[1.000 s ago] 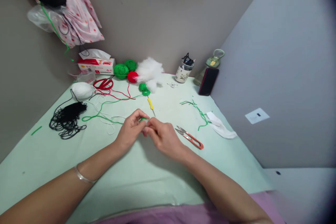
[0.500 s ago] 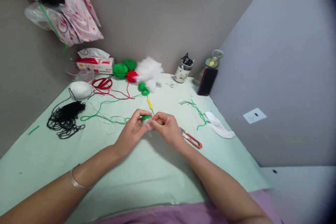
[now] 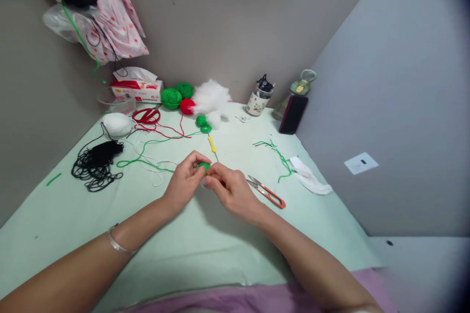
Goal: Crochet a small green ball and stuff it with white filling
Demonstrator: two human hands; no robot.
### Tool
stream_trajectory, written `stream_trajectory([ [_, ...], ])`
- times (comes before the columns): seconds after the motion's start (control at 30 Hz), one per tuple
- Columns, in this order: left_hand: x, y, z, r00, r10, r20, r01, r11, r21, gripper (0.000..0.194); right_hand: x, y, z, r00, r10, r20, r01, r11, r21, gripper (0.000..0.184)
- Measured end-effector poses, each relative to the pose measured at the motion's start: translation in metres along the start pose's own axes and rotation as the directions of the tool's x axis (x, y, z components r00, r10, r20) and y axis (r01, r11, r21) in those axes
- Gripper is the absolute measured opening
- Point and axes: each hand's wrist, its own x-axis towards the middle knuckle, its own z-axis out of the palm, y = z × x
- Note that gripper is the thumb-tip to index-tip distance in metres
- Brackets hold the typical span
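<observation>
My left hand (image 3: 182, 183) is closed around a small green crocheted piece (image 3: 204, 166), only part of which shows between the fingers. My right hand (image 3: 235, 190) meets it there, with thumb and forefinger pinched at a bit of white stuffing (image 3: 203, 182) by the piece's near side. Fingers hide most of both. Just beyond the hands lies a crochet hook with a yellow grip (image 3: 212, 144). Two small green yarn pieces (image 3: 203, 123) rest past its far end. Thread snips with orange handles (image 3: 270, 194) lie open to the right of my right hand.
At the back stand a tissue box (image 3: 137, 92), green yarn balls (image 3: 171, 99), a red ball (image 3: 187, 106), fluffy white stuffing (image 3: 212, 100), a pen jar (image 3: 259, 100) and a phone (image 3: 293, 115). Black yarn (image 3: 97, 159), white yarn (image 3: 116, 124) and red scissors (image 3: 147, 116) lie left; green scraps (image 3: 281, 156) right.
My right hand's fingers have shifted slightly left and curled more over the green piece. Less white stuffing shows between the hands. The whole view has shifted a little.
</observation>
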Motion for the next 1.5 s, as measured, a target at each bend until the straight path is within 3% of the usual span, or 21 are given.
stream_trajectory([
  [0.13,0.0,-0.002,0.0,0.996,-0.092,0.014,0.093,0.993,-0.075,0.007,0.001,0.001,-0.003,1.0,-0.014,0.025,0.017,0.993,-0.114,0.01],
  [0.27,-0.003,-0.005,0.003,0.99,-0.136,0.026,0.139,0.978,-0.154,0.01,0.007,0.01,-0.005,0.996,0.026,-0.087,-0.045,0.974,-0.224,0.017],
  [0.4,-0.008,-0.005,0.007,0.992,-0.113,0.046,0.12,0.974,-0.193,0.017,0.012,0.022,-0.002,0.981,0.128,-0.147,-0.14,0.987,-0.076,0.023],
  [0.53,-0.009,-0.001,0.007,0.993,-0.069,0.097,0.086,0.979,-0.186,0.03,0.014,0.025,-0.004,0.973,0.192,-0.13,-0.176,0.977,0.122,0.025],
  [0.7,-0.003,-0.002,0.0,0.983,-0.085,0.162,0.114,0.977,-0.181,0.028,0.011,0.012,-0.011,0.996,0.085,-0.028,-0.076,0.965,0.25,0.029],
  [0.97,0.001,-0.006,-0.003,0.995,-0.066,0.073,0.071,0.994,-0.082,0.012,-0.005,-0.007,0.005,0.993,0.114,0.005,-0.114,0.992,-0.049,0.02],
  [1.07,-0.001,-0.006,-0.003,0.997,-0.067,0.027,0.069,0.995,-0.073,0.009,-0.003,-0.002,0.002,1.0,0.007,-0.008,-0.008,0.986,-0.168,0.02],
  [1.13,-0.002,-0.005,-0.002,0.996,-0.088,0.021,0.09,0.992,-0.087,0.008,0.0,0.003,-0.005,0.99,-0.107,-0.089,0.088,0.977,-0.194,0.016],
  [1.23,-0.002,-0.004,0.0,0.99,-0.132,0.057,0.138,0.983,-0.118,0.01,0.005,0.007,-0.012,0.966,-0.19,-0.175,0.199,0.979,0.035,0.018],
  [1.3,-0.003,-0.003,0.001,0.983,-0.157,0.092,0.168,0.977,-0.133,0.013,0.006,0.007,-0.014,0.988,-0.135,-0.072,0.151,0.931,0.332,0.026],
  [1.37,-0.003,-0.003,0.001,0.979,-0.177,0.101,0.191,0.971,-0.146,0.015,0.006,0.007,-0.012,0.997,-0.063,0.041,0.034,0.869,0.493,0.021],
  [1.43,-0.004,-0.002,0.0,0.978,-0.192,0.079,0.203,0.966,-0.161,0.013,0.006,0.008,-0.009,1.0,-0.011,0.001,0.009,0.915,0.402,0.01],
  [1.5,-0.004,-0.002,-0.002,0.978,-0.202,0.046,0.207,0.962,-0.176,0.009,0.006,0.013,-0.005,0.994,-0.036,-0.105,0.049,0.992,0.119,0.021],
])
